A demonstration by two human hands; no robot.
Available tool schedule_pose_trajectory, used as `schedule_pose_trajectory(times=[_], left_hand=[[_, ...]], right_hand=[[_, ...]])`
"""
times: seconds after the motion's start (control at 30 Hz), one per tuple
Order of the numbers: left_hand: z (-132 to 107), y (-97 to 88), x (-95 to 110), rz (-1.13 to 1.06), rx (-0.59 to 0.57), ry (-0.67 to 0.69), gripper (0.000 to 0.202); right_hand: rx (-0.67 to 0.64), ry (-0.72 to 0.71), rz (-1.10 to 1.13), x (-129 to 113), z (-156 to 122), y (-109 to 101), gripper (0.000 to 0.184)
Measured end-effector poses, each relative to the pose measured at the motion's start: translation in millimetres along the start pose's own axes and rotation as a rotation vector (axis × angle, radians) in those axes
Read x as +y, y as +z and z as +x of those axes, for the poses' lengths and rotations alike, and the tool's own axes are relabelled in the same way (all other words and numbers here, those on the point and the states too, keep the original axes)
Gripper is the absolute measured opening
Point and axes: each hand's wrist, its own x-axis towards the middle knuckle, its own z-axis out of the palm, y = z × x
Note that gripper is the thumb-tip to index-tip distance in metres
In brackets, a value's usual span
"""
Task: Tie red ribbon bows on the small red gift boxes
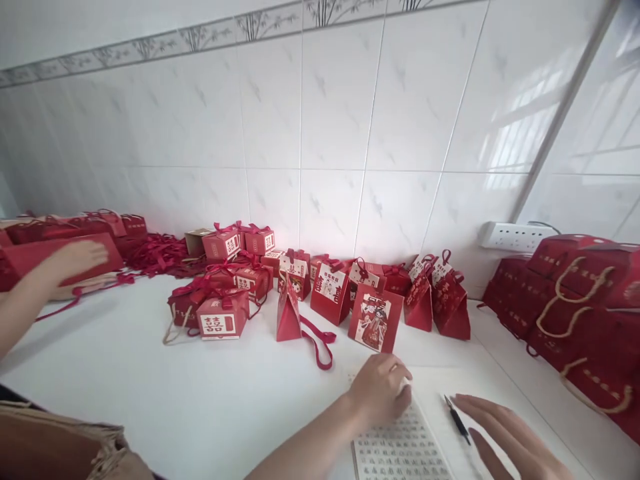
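My left hand (381, 390) rests over a notebook (400, 447) with rows of handwritten characters. Its fingers curl in near the top of the written page, and a pale bit between finger and thumb is too small to name. To the right, my right hand (515, 437) lies with fingers stretched out over the blank page. Just left of its thumb is a pen (457, 420) with a black grip and its tip pointing away from me; the hand is not closed round it. Beyond the notebook stands a red box with a printed figure (377, 319).
Small red gift boxes (223, 315) and triangular boxes (331, 293) stand along the tiled wall. Red gift bags (575, 300) are stacked right, below a power strip (517, 235). At left, another person's hand (83, 260) is over a red bag. A cardboard box (60, 440) is front left.
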Motion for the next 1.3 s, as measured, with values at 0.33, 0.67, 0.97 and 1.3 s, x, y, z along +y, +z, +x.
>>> schedule_pose_trajectory(times=[0.33, 0.67, 0.97, 1.3], left_hand=[[5, -97.4, -95, 0.303, 0.743, -0.946, 0.064], [21, -95.9, -55, -0.091, 0.762, -0.718, 0.028], [15, -29.4, -10, -0.654, -0.126, -0.633, 0.025], [36, -49.3, 1, -0.534, 0.171, -0.412, 0.026]], right_hand=[[-0.182, 0.198, 0.454, -25, 61, 21, 0.022], [0.114, 0.432, 0.614, -17, 75, 52, 0.032], [0.360, 0.466, 0.742, -7, 61, 40, 0.026], [0.319, 0.381, 0.657, -18, 69, 40, 0.008]])
